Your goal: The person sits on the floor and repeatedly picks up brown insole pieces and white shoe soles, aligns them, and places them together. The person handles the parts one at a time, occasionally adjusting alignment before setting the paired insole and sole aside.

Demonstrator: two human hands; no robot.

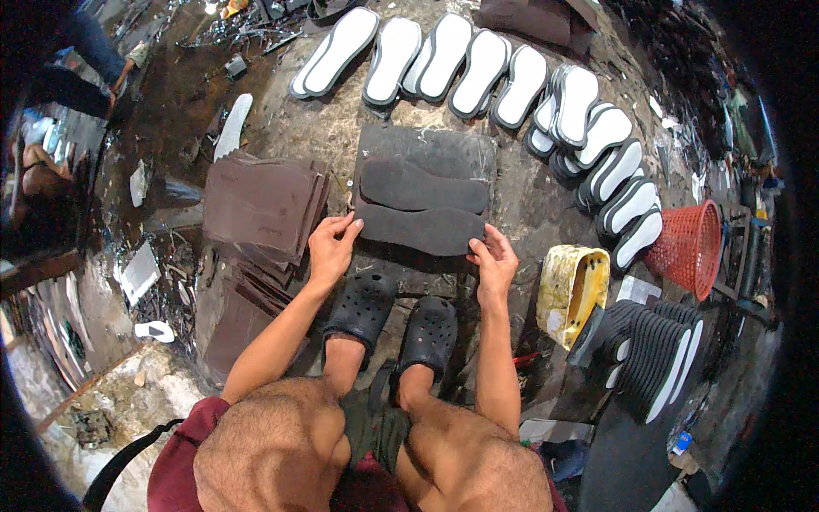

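Observation:
A dark grey shoe sole [418,230] lies sideways between my hands at the near side of a dark square board [426,143]. My left hand [331,249] pinches its left end with thumb and fingers. At the opposite end, my right hand [494,266] has thumb and fingers closed on the sole's tip. Just beyond it, a second dark sole [418,185] rests on the board, roughly parallel. To the left of the board sits a stack of brown sheets [256,200] with sole outlines pressed into them.
White-topped soles [445,58] curve in an arc from far middle to the right. A yellow container [554,294], a red basket [689,247] and piled dark soles [648,358] stand at right. My feet in black clogs [429,333] are close below the board. Another person's arm [124,75] shows far left.

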